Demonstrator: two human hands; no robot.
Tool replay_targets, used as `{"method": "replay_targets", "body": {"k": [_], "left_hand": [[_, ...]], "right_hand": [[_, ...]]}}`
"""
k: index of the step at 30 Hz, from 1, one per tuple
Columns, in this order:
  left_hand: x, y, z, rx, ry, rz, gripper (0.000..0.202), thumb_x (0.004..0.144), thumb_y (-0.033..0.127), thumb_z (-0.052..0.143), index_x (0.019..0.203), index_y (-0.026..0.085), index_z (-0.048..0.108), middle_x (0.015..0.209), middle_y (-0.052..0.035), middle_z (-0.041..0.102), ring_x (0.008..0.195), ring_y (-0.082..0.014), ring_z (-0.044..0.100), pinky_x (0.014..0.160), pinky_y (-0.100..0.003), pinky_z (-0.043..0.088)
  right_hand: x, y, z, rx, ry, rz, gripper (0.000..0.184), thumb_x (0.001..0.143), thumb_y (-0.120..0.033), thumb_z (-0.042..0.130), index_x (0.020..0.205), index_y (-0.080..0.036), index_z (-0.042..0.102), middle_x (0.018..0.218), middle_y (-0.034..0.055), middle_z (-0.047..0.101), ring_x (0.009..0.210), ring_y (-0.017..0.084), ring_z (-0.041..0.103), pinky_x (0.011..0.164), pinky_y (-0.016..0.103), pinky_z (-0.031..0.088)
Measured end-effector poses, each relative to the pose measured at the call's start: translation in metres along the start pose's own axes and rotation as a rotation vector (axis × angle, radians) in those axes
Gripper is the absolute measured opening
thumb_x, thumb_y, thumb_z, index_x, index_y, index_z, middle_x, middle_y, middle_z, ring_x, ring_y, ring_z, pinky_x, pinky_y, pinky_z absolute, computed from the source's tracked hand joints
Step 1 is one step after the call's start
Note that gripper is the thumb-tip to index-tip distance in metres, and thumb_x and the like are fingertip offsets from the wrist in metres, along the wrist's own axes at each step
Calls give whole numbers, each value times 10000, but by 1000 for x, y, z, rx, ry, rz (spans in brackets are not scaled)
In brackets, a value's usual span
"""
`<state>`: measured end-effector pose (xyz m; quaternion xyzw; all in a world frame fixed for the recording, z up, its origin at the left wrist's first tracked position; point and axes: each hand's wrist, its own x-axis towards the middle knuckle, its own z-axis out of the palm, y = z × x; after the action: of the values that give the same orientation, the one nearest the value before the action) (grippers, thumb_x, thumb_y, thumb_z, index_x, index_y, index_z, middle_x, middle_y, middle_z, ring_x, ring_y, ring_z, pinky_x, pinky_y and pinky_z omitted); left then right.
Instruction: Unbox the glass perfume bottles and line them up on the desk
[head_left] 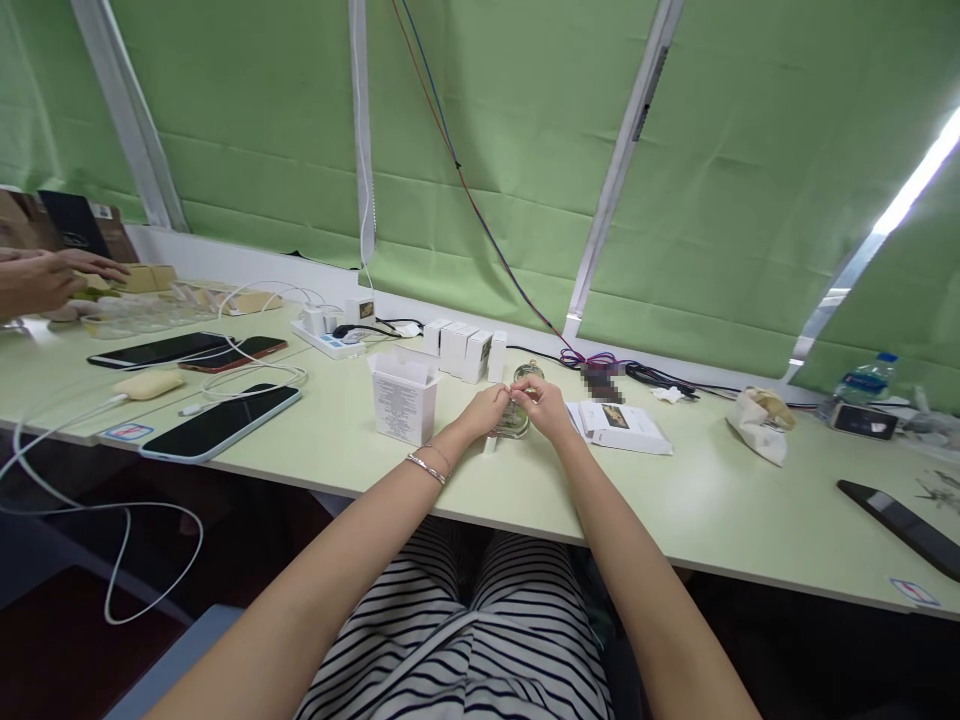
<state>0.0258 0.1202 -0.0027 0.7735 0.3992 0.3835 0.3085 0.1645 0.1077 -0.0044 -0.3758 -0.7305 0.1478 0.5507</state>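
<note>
1. Meeting to the right of the open white box, the left hand and right hand come close together over a glass bottle.
2. The left hand's fingers are bent inward; what lies between them is hidden, so whether they are clamped on anything I cannot tell.
3. The right hand's thumb and fingertips are drawn together above the bottle; their grip, too, I cannot tell.
4. The bottle, partly covered by both hands, is on the table, right of the open white box.
5. Small white boxes stand behind and right of that box.
6. A phone lies left of it; a flat white box lies well to its right.
</note>
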Motion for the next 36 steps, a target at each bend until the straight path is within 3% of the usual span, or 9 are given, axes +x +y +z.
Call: {"method": "replay_targets", "body": {"k": [5,14,29,36], "left_hand": [[1,-1,1,26,6,4,294,840,251,293,858,162,573,723,-26,581,630,-159,525,555,-268,440],[1,-2,2,31,31,3,290,853,237,302,893,167,581,765,-35,598,647,-164,520,568,-264,432],[0,-1,2,21,38,-2,272,842,233,305,833,169,569,734,-28,569,638,-158,511,541,-255,414],[3,-6,2,-2,18,5,262,835,270,309,832,173,553,726,-24,559,624,-156,509,473,-231,386]], "right_hand": [[-3,-2,0,-10,23,16,141,755,-320,529,739,-199,600,802,52,655,790,203,609,666,343,508],[-5,-3,2,-60,65,22,86,751,-265,534,711,-216,592,809,35,671,793,194,624,739,355,494],[-2,-5,-1,-150,29,-21,99,758,-249,523,693,-214,591,785,41,666,766,199,615,699,350,490],[-10,-8,-2,-176,22,-52,181,820,-289,454,852,-223,619,852,41,671,759,184,617,687,330,497]]}}
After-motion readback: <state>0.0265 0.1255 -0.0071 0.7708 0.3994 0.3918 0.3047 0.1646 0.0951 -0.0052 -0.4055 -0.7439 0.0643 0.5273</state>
